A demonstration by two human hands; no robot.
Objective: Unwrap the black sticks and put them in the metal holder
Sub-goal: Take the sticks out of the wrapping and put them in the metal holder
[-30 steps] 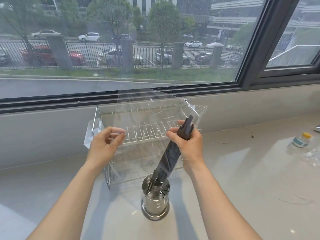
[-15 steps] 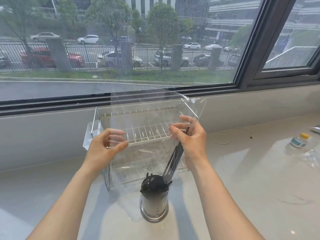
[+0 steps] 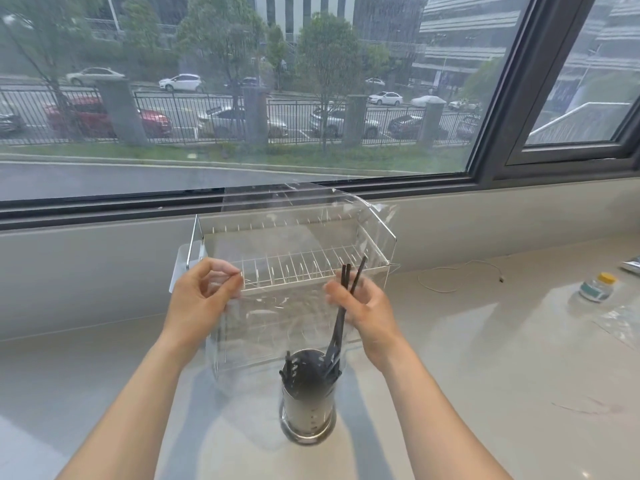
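My right hand [image 3: 367,310] grips a few thin black sticks [image 3: 341,320] near their tops. The sticks slant down and their lower ends rest inside the metal holder [image 3: 308,417], a perforated steel cup on the counter just in front of me. Other dark stick ends show at the holder's mouth, which looks blurred. My left hand [image 3: 201,299] is raised at the same height to the left, its thumb and forefinger pinched on what looks like a clear wrapper [image 3: 277,317] stretched between the two hands. The film is hard to make out.
A clear acrylic dish rack [image 3: 388,230] with a white wire shelf stands right behind the holder, against the window ledge. To the right on the pale counter are a thin white cable [image 3: 460,271], a small yellow-capped bottle [image 3: 597,287] and a crumpled clear bag [image 3: 623,320].
The bundle of sticks has dropped lower into the holder and now shows as separate thin sticks. My left thumb and forefinger have closed into a pinch. Both hands have stayed at about the same height.
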